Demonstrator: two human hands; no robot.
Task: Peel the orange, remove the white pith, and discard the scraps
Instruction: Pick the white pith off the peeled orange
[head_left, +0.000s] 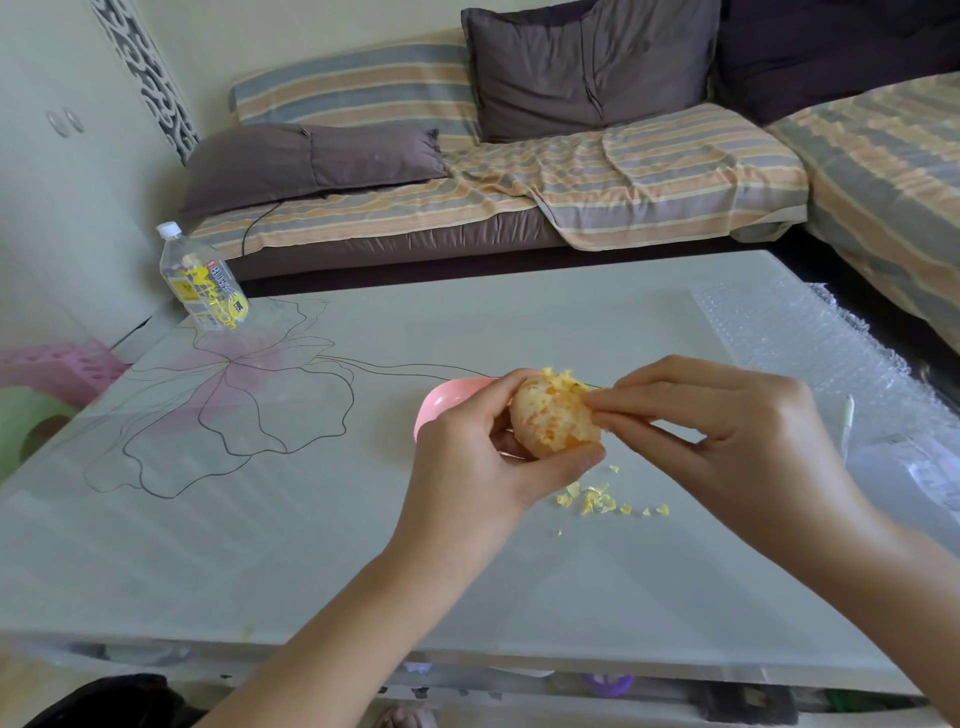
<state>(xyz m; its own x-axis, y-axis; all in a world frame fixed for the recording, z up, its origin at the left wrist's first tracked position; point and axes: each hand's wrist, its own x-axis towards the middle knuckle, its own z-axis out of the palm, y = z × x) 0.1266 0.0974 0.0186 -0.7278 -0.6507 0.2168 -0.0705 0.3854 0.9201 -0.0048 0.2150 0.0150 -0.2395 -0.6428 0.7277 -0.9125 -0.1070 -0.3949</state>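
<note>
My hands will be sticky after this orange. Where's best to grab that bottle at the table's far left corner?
Probably wrap the grip round the bottle at its labelled middle, coming from the near right side: it stands on its base, capped, and the table ends just behind and left of it.

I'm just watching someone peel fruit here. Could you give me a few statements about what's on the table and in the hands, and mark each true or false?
1. The left hand holds the orange. True.
2. The orange has its whole peel on. False: it is mostly peeled, with pale pith patches left on it.
3. The scraps lie in the pink bowl. False: they lie on the table, nearer the camera than the bowl.
4. The right hand pinches at the orange's upper side. True.
5. The bottle lies on its side. False: it stands capped at the table's far left corner.
</note>
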